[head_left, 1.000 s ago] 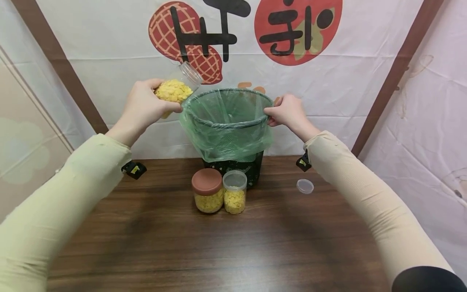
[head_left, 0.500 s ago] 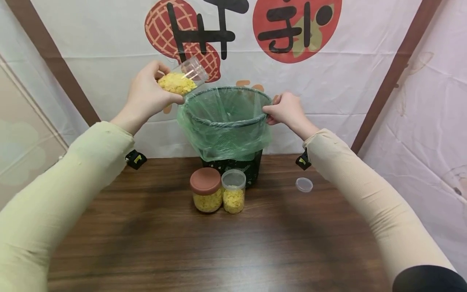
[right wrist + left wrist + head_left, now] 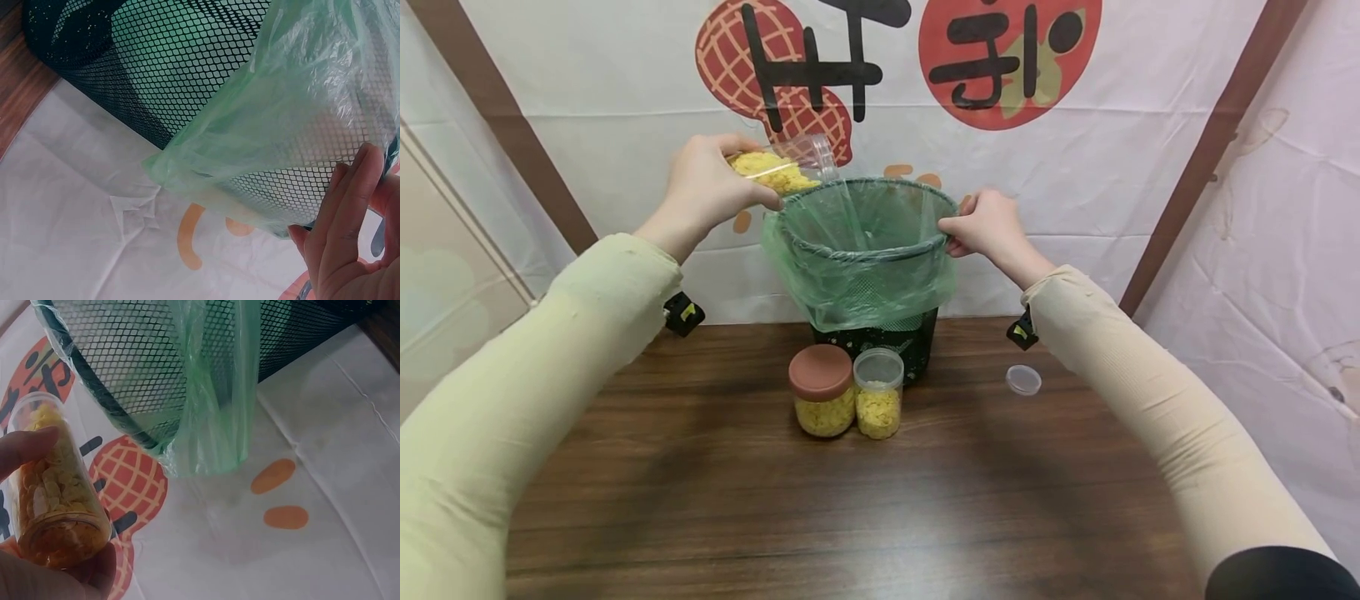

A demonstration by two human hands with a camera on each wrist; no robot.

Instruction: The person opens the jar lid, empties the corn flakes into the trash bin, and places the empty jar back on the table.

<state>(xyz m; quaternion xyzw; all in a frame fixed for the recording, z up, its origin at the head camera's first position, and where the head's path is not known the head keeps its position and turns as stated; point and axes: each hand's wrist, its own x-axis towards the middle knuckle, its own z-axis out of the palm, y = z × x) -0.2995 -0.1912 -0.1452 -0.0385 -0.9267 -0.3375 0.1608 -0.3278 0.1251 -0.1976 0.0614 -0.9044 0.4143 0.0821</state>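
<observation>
My left hand (image 3: pixel 703 187) grips a clear jar (image 3: pixel 782 167) partly filled with yellow flakes. The jar lies tipped almost on its side, its uncovered mouth at the left rim of a dark mesh wastebasket (image 3: pixel 917 342). In the left wrist view, flakes reach up toward the mouth of the jar (image 3: pixel 59 481), and a thumb lies across its side. A thin green plastic bag (image 3: pixel 872 296) lines the basket and folds over its rim. At the basket's right, my right hand (image 3: pixel 992 229) pinches the bag-covered rim; in the right wrist view its fingers (image 3: pixel 347 206) lie along the outside.
In front of the basket stand a jar with a reddish-brown lid (image 3: pixel 822 392) and a slimmer clear jar (image 3: pixel 878 404), both holding yellow flakes. A small clear lid (image 3: pixel 1023 380) lies on the wooden table (image 3: pixel 865 517) at right. A printed white cloth (image 3: pixel 1045 167) hangs close behind.
My left hand has moved right toward the basket and tipped the jar further, so its mouth is now at the rim. The right hand keeps its place on the rim.
</observation>
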